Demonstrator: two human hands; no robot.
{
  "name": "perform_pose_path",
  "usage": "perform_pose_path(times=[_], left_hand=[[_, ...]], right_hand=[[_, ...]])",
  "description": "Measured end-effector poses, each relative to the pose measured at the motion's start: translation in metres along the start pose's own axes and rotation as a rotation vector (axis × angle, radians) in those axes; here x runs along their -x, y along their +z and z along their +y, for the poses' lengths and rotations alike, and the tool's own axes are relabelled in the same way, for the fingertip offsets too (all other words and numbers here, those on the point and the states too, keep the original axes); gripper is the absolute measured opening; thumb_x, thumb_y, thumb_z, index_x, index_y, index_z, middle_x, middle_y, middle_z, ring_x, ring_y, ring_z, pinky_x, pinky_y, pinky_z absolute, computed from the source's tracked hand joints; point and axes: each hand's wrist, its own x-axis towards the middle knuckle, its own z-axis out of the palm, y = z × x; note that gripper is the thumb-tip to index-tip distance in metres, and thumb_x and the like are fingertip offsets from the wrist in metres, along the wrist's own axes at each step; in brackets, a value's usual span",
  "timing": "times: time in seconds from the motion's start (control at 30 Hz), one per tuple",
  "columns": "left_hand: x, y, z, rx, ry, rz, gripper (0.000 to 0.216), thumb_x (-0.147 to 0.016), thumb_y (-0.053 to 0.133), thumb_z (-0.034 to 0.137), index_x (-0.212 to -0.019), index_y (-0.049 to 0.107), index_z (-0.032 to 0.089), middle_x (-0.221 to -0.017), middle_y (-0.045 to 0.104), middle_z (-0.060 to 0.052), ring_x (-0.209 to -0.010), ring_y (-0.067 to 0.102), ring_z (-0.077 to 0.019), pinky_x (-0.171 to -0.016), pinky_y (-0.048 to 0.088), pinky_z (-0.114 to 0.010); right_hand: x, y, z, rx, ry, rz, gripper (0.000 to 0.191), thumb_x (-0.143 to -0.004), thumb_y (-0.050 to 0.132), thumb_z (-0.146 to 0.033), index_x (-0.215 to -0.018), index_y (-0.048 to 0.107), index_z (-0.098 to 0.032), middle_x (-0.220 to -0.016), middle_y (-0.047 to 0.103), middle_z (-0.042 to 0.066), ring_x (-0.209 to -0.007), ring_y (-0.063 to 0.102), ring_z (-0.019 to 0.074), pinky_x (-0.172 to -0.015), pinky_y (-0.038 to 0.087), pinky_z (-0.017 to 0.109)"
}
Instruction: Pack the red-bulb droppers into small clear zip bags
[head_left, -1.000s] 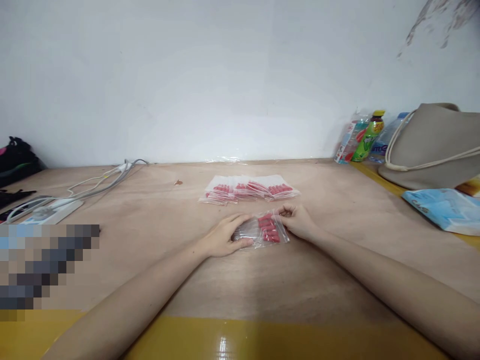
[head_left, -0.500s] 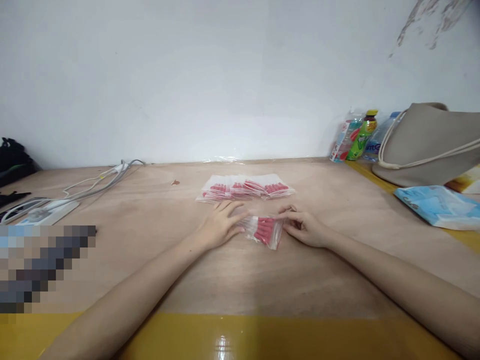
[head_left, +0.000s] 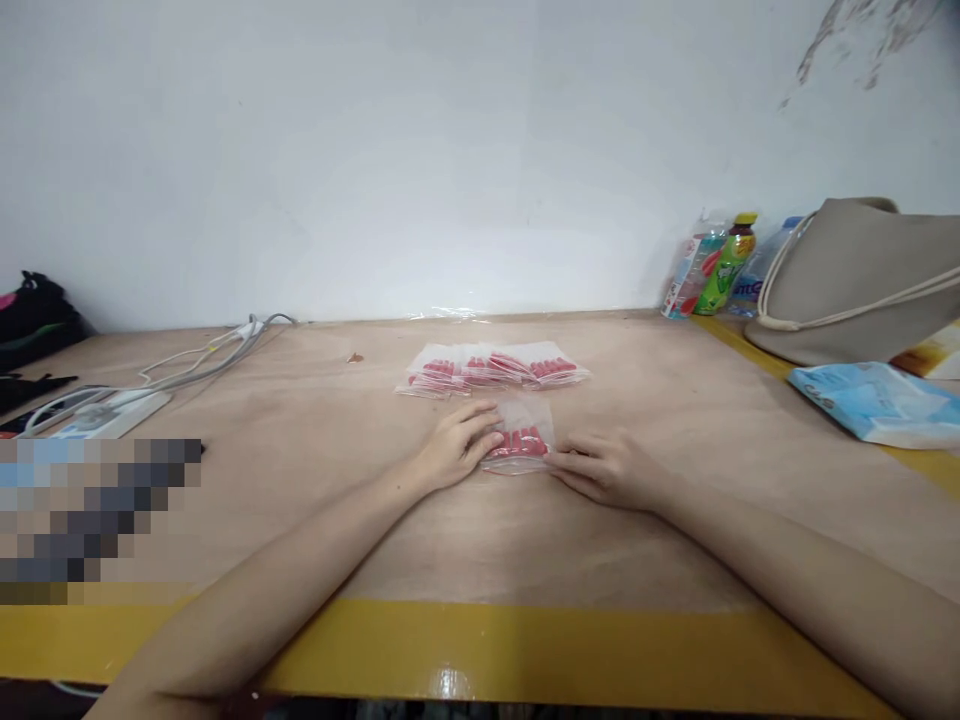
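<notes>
A small clear zip bag of red pieces (head_left: 519,440) lies flat on the wooden table (head_left: 480,540), between my two hands. My left hand (head_left: 457,447) rests on the bag's left edge, fingers stretched out and lying on it. My right hand (head_left: 607,470) lies low at the bag's lower right corner, fingers extended and touching its edge. Just beyond, a row of several similar bags with red pieces (head_left: 491,368) lies overlapped on the table.
A white power strip with cables (head_left: 112,405) sits at the left, dark items (head_left: 34,320) behind it. At the right stand bottles (head_left: 720,265), a beige bag (head_left: 862,280) and a blue packet (head_left: 874,400). A yellow strip (head_left: 480,650) edges the table's front.
The bag was turned and moved away from me, and now lies flat closer to the row of bags. Both hands followed it and flattened onto its edges.
</notes>
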Motion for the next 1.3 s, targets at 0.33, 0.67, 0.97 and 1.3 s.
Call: perform_pose_path(times=[0.33, 0.67, 0.97, 1.3], left_hand=[[0.014, 0.0, 0.005, 0.072, 0.254, -0.082, 0.024, -0.087, 0.054, 0.03, -0.105, 0.065, 0.018, -0.111, 0.063, -0.01, -0.101, 0.061, -0.0185, -0.089, 0.05, -0.031], [0.013, 0.0, 0.005, -0.076, 0.229, -0.076, 0.024, -0.087, 0.054, 0.032, -0.101, 0.068, 0.02, -0.109, 0.066, -0.007, -0.096, 0.064, -0.0187, -0.085, 0.051, -0.032], [0.009, 0.003, 0.002, 0.035, 0.11, -0.066, 0.024, -0.085, 0.054, 0.033, -0.099, 0.068, 0.019, -0.109, 0.065, -0.008, -0.093, 0.064, -0.0174, -0.079, 0.052, -0.029], [-0.004, 0.013, 0.022, -0.16, 0.145, 0.0, 0.025, -0.081, 0.059, 0.042, -0.092, 0.066, 0.021, -0.1, 0.067, -0.005, -0.09, 0.06, -0.0209, -0.083, 0.039, -0.037]], right_hand=[[-0.004, -0.004, 0.003, 0.152, -0.145, -0.032, 0.024, -0.09, 0.04, -0.018, -0.084, 0.064, -0.021, -0.068, 0.062, 0.003, -0.06, 0.05, 0.0121, -0.053, 0.033, 0.027], [-0.006, 0.004, 0.009, 0.264, -0.092, -0.028, 0.024, -0.089, 0.042, -0.019, -0.076, 0.062, -0.02, -0.067, 0.059, 0.002, -0.064, 0.047, 0.0125, -0.055, 0.029, 0.028], [-0.011, 0.007, 0.01, 0.231, -0.074, -0.017, 0.029, -0.09, 0.037, -0.017, -0.071, 0.06, -0.019, -0.064, 0.057, 0.002, -0.061, 0.048, 0.0118, -0.054, 0.029, 0.028], [-0.017, 0.008, 0.002, 0.243, -0.063, 0.015, 0.023, -0.088, 0.044, -0.021, -0.077, 0.064, -0.019, -0.068, 0.062, 0.003, -0.065, 0.051, 0.0127, -0.053, 0.031, 0.027]])
